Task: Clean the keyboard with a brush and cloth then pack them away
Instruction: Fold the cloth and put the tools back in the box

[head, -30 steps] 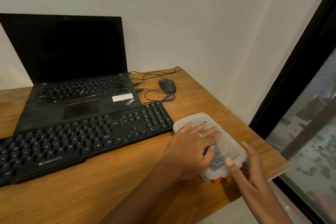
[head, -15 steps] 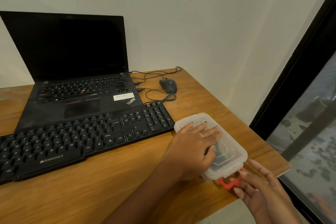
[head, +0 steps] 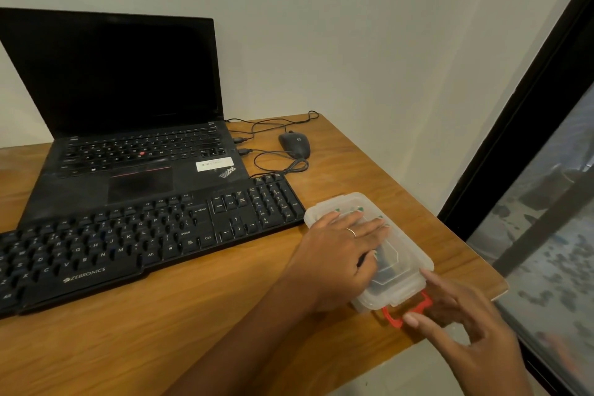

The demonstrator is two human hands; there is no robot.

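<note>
From the head view, the clear box (head: 369, 251) sits near the table's (head: 193, 315) right edge, long axis running away from the near edge. The left hand (head: 340, 254) presses flat on its lid; the right hand (head: 456, 315), fingers loosely spread, touches the red latch (head: 406, 312) at the near end, holding nothing.

The keyboard (head: 141, 241) was black with pale lettering. The far laptop (head: 128, 125) was black too, with a red dot among its keys and a white sticker. The mouse (head: 294, 145) was dark grey. At right, the box (head: 408, 254) was translucent white with a red latch (head: 405, 312). The table (head: 160, 331) showed orange-brown wood grain.
</note>
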